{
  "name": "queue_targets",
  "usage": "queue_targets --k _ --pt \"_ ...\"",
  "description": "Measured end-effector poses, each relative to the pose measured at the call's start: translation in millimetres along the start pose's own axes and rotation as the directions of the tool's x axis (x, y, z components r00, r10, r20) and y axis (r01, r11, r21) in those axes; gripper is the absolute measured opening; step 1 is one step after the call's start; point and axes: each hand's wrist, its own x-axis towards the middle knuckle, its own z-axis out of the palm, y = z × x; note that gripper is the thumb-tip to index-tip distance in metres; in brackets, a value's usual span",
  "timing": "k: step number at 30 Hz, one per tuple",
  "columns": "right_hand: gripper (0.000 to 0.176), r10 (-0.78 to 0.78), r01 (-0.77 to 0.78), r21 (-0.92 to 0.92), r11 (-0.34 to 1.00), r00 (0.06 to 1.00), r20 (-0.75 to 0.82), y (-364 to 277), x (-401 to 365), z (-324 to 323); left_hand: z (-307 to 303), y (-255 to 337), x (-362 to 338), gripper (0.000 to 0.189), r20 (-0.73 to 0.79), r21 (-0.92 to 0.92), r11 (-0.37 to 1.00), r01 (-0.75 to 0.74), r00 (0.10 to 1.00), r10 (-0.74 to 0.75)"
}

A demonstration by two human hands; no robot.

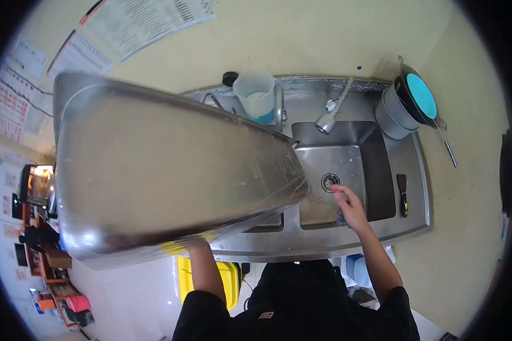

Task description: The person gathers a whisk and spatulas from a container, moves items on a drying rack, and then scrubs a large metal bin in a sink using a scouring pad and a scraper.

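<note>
A large stainless steel pan [170,165] is tilted up over the left part of the sink, its broad face smeared by motion. My left hand [198,243] grips its lower edge, fingers mostly hidden. Beside those fingers shows a blurred yellow patch [176,246] that I cannot make out. My right hand [351,209] hovers above the right sink basin [318,159] near the drain [330,182], fingers loosely stretched, holding nothing visible. Under its wrist side lies a small dark, rough piece [341,218], partly covered.
A faucet with a spray head [325,122] reaches over the basin. Behind stands a plastic jug [255,94]. Grey pots [393,116] and a turquoise-faced round strainer [422,95] lean at the right. A scraper [403,196] rests on the right rim. Below is a yellow bin [227,281].
</note>
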Motion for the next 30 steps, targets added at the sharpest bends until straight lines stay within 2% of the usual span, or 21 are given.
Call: queue_targets --k 2,3,6,9,12,15,18,21,24,27,30 --pt "0.034 0.022 -0.02 0.083 0.996 1.0 -0.022 6.0 3.0 8.5 14.5 -7.9 -19.5 0.049 0.031 -0.03 1.0 0.007 1.0 -0.006" --pt "0.044 -0.027 0.026 0.083 0.996 0.999 0.016 15.9 9.1 6.8 21.6 -9.3 -33.5 0.049 0.039 -0.05 0.999 0.007 0.999 -0.005" --pt "0.046 -0.092 0.089 0.207 0.974 0.996 0.003 24.3 12.6 -3.5 57.4 -30.7 -85.0 0.047 0.143 -0.134 0.99 0.054 0.989 -0.034" --pt "0.048 -0.067 0.042 0.379 0.924 0.996 0.051 29.7 13.4 -20.2 85.4 -56.2 -139.8 0.046 0.239 -0.185 0.975 0.123 0.968 -0.077" --pt "0.04 -0.129 0.036 0.357 0.933 0.963 0.239 4.4 18.0 -55.5 109.5 -72.3 -186.8 0.045 0.314 -0.211 0.964 0.164 0.945 -0.092" --pt "0.033 -0.116 0.064 0.191 0.979 0.954 0.276 19.6 35.3 -79.0 130.9 -81.4 -222.4 0.044 0.38 -0.208 0.959 0.194 0.919 -0.104" --pt "0.03 -0.271 0.218 0.306 0.927 0.952 0.142 -19.7 39.6 -87.9 153.7 -88.9 -254.3 0.043 0.451 -0.19 0.958 0.213 0.886 -0.108" --pt "0.025 -0.449 0.447 -0.122 0.886 0.894 0.019 -93.4 31.7 -119.5 180.0 -95.8 -286.5 0.043 0.517 -0.184 0.954 0.236 0.849 -0.11" --pt "0.021 -0.604 0.595 -0.327 0.735 0.793 0.085 -163.3 20.0 -148.3 207.1 -104.5 -321.2 0.043 0.594 -0.163 0.951 0.263 0.796 -0.118" --pt "0.02 -0.685 0.637 -0.484 0.6 0.722 0.1 -204.4 10.3 -164.7 230.8 -114.6 -359.6 0.043 0.669 -0.143 0.946 0.292 0.732 -0.125" --pt "0.021 -0.781 0.69 -0.568 0.449 0.612 0.125 -237.3 -0.1 -178.3 254.8 -122.1 -402.8 0.044 0.754 -0.101 0.943 0.317 0.643 -0.135"
